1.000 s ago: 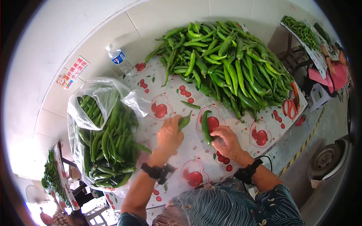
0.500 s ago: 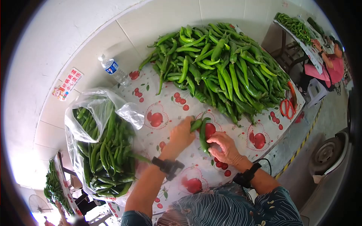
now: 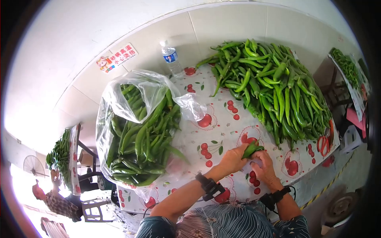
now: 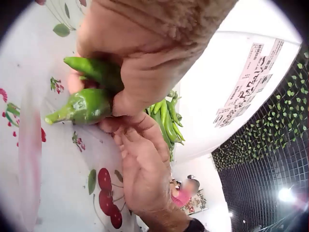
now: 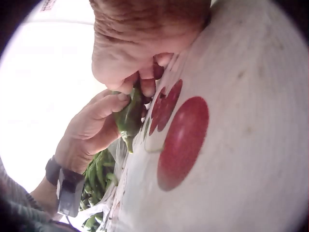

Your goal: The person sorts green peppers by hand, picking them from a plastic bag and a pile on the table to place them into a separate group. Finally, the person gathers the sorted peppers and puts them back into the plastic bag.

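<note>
2 peppers (image 3: 251, 150) sit between the hands over the cloth (image 3: 228, 131), long axes slanting away and rightward. The left hand (image 3: 234, 159) lies nearer, gripping both from the left; the right hand (image 3: 264, 164) appears to pinch 1 at its near end. Open room runs leftward to the bag (image 3: 129, 105); the pile (image 3: 274, 91) crowds the far side, the cloth's edge passing near the right wrist.
</note>
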The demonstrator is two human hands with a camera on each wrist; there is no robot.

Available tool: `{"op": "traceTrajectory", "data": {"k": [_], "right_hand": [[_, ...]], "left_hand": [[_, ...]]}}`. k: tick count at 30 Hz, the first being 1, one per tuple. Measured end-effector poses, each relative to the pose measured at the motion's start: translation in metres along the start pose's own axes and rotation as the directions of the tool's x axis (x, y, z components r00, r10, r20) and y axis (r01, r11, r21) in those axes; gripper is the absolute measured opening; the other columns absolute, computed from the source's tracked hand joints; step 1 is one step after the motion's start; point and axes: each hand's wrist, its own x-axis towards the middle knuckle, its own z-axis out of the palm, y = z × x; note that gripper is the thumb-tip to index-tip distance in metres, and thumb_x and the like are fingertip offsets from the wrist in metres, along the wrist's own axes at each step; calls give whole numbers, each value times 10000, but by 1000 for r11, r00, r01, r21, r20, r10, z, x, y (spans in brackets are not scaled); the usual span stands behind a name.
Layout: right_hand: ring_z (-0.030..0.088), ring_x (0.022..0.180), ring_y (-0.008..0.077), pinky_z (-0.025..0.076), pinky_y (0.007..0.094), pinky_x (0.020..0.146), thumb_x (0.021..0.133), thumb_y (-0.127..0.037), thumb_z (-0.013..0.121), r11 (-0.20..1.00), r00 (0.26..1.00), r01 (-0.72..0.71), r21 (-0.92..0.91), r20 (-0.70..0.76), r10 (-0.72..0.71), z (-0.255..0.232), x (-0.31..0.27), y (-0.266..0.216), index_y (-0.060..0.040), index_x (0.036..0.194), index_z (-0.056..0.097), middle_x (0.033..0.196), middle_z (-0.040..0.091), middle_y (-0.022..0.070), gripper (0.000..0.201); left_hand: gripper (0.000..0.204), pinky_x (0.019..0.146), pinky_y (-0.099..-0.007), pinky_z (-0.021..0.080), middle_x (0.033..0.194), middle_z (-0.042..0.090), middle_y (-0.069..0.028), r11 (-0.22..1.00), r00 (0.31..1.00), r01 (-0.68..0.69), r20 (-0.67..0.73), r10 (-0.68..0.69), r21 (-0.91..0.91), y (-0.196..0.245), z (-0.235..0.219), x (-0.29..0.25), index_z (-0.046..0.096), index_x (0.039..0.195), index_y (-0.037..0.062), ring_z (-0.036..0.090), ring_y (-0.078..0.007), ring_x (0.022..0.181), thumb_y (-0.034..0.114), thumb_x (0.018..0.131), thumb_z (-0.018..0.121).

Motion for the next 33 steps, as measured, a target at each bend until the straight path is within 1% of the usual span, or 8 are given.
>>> {"op": "traceTrajectory", "data": {"k": [11, 13, 16, 20, 25, 28, 29, 33], "right_hand": [[596, 912, 289, 477, 371, 828, 738, -7, 623, 997, 995, 74, -9, -63, -75, 5, -1, 7, -42, 823, 618, 865, 631, 109, 92], [594, 906, 291, 477, 370, 825, 739, -5, 620, 998, 994, 68, 10, -81, -67, 6, -2, 6, -38, 822, 615, 856, 627, 112, 90], [592, 897, 294, 476, 368, 819, 740, 0, 613, 998, 995, 45, 41, -88, -41, 8, -1, 2, -33, 819, 612, 852, 619, 116, 85], [591, 888, 291, 473, 367, 813, 741, -1, 611, 996, 993, 87, 5, -79, -87, 7, -1, 3, -28, 822, 607, 863, 608, 123, 86], [588, 881, 280, 475, 362, 797, 758, -24, 604, 997, 995, 81, 0, -65, -81, 7, -2, 3, -30, 831, 606, 881, 598, 127, 74], [589, 898, 294, 471, 377, 814, 755, -33, 608, 999, 996, 53, 8, -73, -52, 8, -2, 4, -35, 829, 609, 868, 608, 123, 75], [589, 899, 295, 471, 377, 814, 756, -35, 606, 999, 996, 54, 3, -72, -53, 8, -2, 5, -36, 831, 609, 868, 608, 124, 75], [589, 897, 296, 471, 376, 815, 756, -52, 611, 999, 998, 36, -1, -59, -36, 6, -2, 1, -43, 835, 605, 865, 610, 121, 79]], "left_hand": [[479, 775, -439, 500, 998, 636, -217, 995, 993, 88, -88, -83, 53, 41, -104, -82, 513, 1243, 101, 618, -389, 914, 113, 771, 595], [512, 780, -344, 517, 1034, 650, -178, 988, 979, 129, -171, -113, 86, 52, -141, -110, 535, 1269, 92, 655, -285, 906, 68, 771, 653], [508, 808, -295, 517, 1066, 655, -114, 972, 862, 233, -464, -202, 11, 65, -198, -150, 560, 1229, 55, 617, -137, 961, -9, 734, 657], [472, 810, -335, 503, 1054, 645, -156, 814, 610, 427, -790, 62, 393, 23, -259, -188, 560, 1207, 60, 643, -250, 932, -26, 744, 595], [551, 841, -452, 457, 1133, 565, -141, 557, 722, 597, -690, -58, 578, -38, -268, -192, 475, 1244, 91, 551, -365, 1033, 15, 725, 644], [592, 920, -425, 440, 1193, 564, -153, 581, 699, 645, -691, -185, 497, -37, -282, -187, 461, 1280, 92, 539, -368, 1093, 22, 727, 660], [555, 837, -464, 458, 1156, 555, -147, 617, 749, 540, -662, -41, 572, -48, -288, -187, 468, 1247, 88, 552, -380, 1031, 18, 728, 651], [501, 843, -475, 459, 1159, 562, -159, 656, 770, 488, -638, -13, 576, -53, -304, -164, 498, 1220, 85, 563, -389, 1024, 55, 744, 649]]}}
